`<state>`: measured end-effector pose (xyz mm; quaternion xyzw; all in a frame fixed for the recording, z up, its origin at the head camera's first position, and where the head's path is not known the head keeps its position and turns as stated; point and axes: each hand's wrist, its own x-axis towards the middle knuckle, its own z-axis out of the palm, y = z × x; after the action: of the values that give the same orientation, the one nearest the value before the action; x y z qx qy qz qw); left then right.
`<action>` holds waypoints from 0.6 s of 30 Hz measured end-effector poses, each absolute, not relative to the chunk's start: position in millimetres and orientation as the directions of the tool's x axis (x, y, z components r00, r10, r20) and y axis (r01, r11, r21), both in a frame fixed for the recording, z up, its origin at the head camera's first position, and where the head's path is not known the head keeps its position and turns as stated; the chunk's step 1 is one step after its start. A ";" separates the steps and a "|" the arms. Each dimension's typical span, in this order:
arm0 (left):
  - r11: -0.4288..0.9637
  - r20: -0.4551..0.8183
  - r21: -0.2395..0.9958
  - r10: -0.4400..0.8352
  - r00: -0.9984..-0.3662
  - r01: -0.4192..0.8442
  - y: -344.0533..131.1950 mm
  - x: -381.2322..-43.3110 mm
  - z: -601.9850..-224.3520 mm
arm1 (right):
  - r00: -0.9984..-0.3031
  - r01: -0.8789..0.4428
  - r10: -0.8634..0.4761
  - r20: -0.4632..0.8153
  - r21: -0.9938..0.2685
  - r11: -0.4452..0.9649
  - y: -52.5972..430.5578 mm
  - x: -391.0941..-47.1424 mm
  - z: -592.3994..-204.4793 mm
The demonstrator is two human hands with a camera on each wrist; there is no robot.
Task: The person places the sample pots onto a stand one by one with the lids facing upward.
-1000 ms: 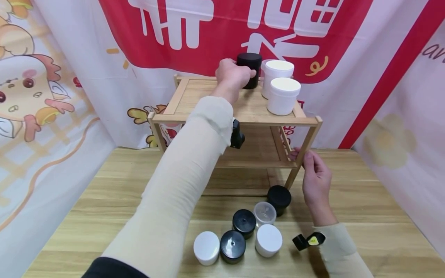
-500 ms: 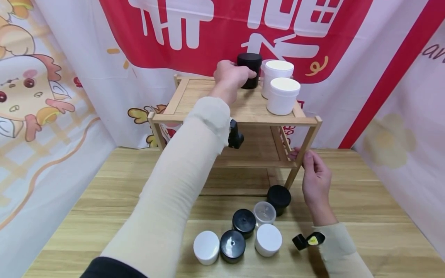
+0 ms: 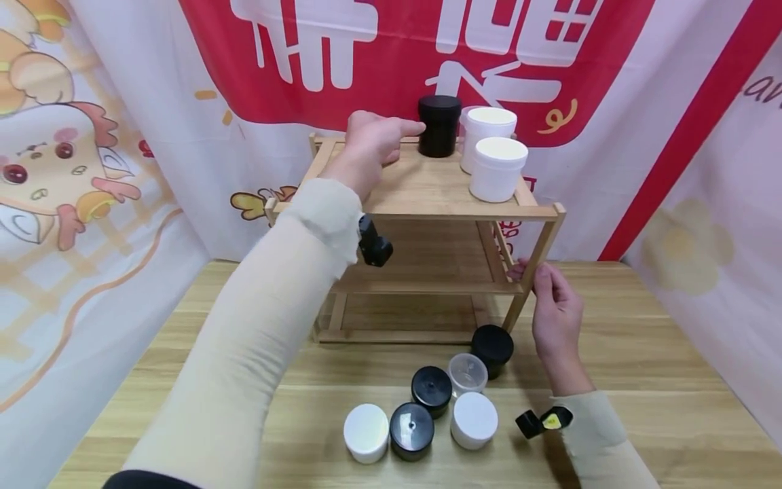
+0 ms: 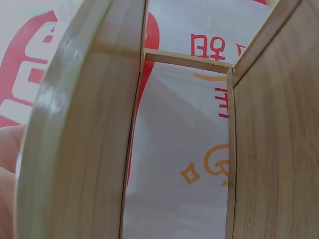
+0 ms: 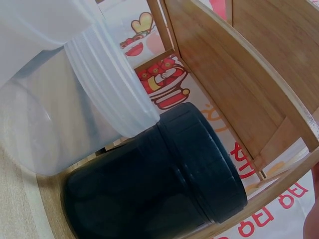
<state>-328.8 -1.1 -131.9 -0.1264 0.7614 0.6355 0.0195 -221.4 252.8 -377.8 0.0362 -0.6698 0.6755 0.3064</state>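
A black lidded jar (image 3: 438, 125) stands upright near the back of the top board of a wooden rack (image 3: 415, 197). Just left of it is my left hand (image 3: 373, 142), holding nothing, index finger stretched toward the jar. Whether that fingertip touches the jar I cannot tell. My right hand (image 3: 557, 316) grips the rack's front right post, fingers partly hidden behind it. Two white lidded jars, the nearer one (image 3: 497, 170) in front of the farther one (image 3: 491, 121), stand right of the black jar. Behind them a translucent jar (image 3: 466, 114) is mostly hidden.
On the table before the rack stand black jars (image 3: 492, 346), white jars (image 3: 366, 433) and a clear jar (image 3: 468, 373). The clear jar (image 5: 40, 114) and a black jar (image 5: 149, 184) fill much of the right wrist view. A printed cloth (image 3: 153, 102) hangs behind.
My left hand has let go of the black jar and drawn back to the left. The jar stays on the top board. My right hand keeps its place on the post.
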 end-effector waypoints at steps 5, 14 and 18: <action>0.180 -0.134 0.971 -0.131 -0.982 -0.156 -10.8 -306.0 -132.9 | -0.816 -0.435 0.375 0.440 -0.895 0.102 253.0 -220.1 -376.9; 0.135 0.001 0.991 0.018 -1.000 0.003 -18.3 -270.0 -133.8 | -0.810 -0.455 0.377 0.448 -0.887 0.077 252.5 -221.5 -377.4; 0.110 0.066 0.991 0.091 -0.994 0.076 -20.2 -255.5 -135.0 | -0.813 -0.453 0.376 0.444 -0.889 0.070 252.8 -221.3 -377.9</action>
<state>-255.5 -20.2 -135.0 0.0558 0.7450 0.6647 0.0056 -221.3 252.8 -377.9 0.0290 -0.6652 0.6813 0.3044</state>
